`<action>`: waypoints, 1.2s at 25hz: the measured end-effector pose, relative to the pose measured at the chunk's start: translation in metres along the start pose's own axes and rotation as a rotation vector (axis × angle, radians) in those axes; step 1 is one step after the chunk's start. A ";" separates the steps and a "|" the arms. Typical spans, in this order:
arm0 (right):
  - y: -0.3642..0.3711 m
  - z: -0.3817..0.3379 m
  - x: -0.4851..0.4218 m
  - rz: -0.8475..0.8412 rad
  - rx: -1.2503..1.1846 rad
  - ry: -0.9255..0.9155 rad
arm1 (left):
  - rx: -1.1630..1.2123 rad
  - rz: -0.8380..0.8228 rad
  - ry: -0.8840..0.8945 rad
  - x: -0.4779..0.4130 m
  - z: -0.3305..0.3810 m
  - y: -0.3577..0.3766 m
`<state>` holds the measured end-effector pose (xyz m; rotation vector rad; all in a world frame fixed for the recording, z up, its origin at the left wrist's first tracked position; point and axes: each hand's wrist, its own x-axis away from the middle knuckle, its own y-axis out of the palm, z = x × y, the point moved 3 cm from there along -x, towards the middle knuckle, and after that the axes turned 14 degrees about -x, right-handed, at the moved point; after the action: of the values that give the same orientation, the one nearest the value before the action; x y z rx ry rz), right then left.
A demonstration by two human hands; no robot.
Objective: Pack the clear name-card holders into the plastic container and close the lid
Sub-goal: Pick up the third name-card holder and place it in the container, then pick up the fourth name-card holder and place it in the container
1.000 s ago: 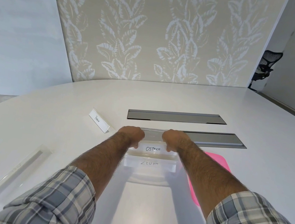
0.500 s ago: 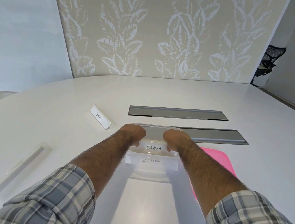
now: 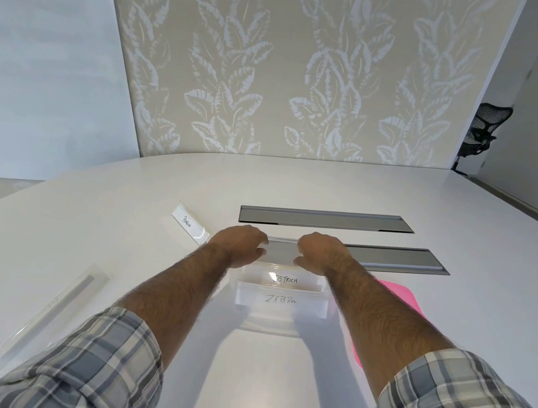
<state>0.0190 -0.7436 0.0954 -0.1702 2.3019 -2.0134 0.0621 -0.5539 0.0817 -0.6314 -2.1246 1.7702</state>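
Left hand point(image 3: 241, 245) and right hand point(image 3: 319, 254) are seen curled over the two ends of a clear name-card holder point(image 3: 281, 251). It is gripped between them at the far end of the clear plastic container point(image 3: 272, 327). Whether the gripped holder touches the container cannot be told. Two more holders are seen inside the container, one behind the other: the OSTRICH holder point(image 3: 284, 279) farther off and the ZEBRA holder point(image 3: 281, 300) nearer. A pink lid point(image 3: 399, 296) is laid flat on the white table point(image 3: 297, 190) just right of the container, partly hidden by the right forearm. The PENGUIN holder point(image 3: 190, 225) is stood upright near the left hand, on its left. A further clear holder point(image 3: 56, 308) is laid flat well to the left, by the checked sleeve point(image 3: 92, 369). Two grey cable hatches point(image 3: 324, 219) are set into the table beyond the hands.
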 end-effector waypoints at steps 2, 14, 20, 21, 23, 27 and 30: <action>-0.008 -0.009 0.001 0.021 -0.034 0.006 | -0.014 0.042 -0.014 0.009 -0.012 -0.012; -0.052 -0.102 0.003 0.168 -0.061 -0.118 | -0.110 0.146 -0.181 0.083 -0.111 -0.057; -0.047 -0.146 -0.015 0.187 -0.036 -0.146 | -0.096 0.129 -0.223 0.106 -0.158 -0.052; -0.045 -0.152 -0.019 0.188 -0.029 -0.148 | -0.093 0.126 -0.222 0.107 -0.165 -0.049; -0.041 -0.163 -0.027 0.187 -0.025 -0.146 | -0.096 0.115 -0.215 0.107 -0.175 -0.044; -0.026 -0.188 -0.054 0.149 -0.001 -0.136 | -0.110 0.088 -0.189 0.100 -0.205 -0.022; -0.014 -0.202 -0.079 0.125 0.002 -0.114 | -0.125 0.075 -0.147 0.085 -0.225 -0.005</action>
<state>0.0714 -0.5360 0.1354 -0.1343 2.1840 -1.8954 0.1004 -0.3206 0.1265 -0.6387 -2.3544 1.7828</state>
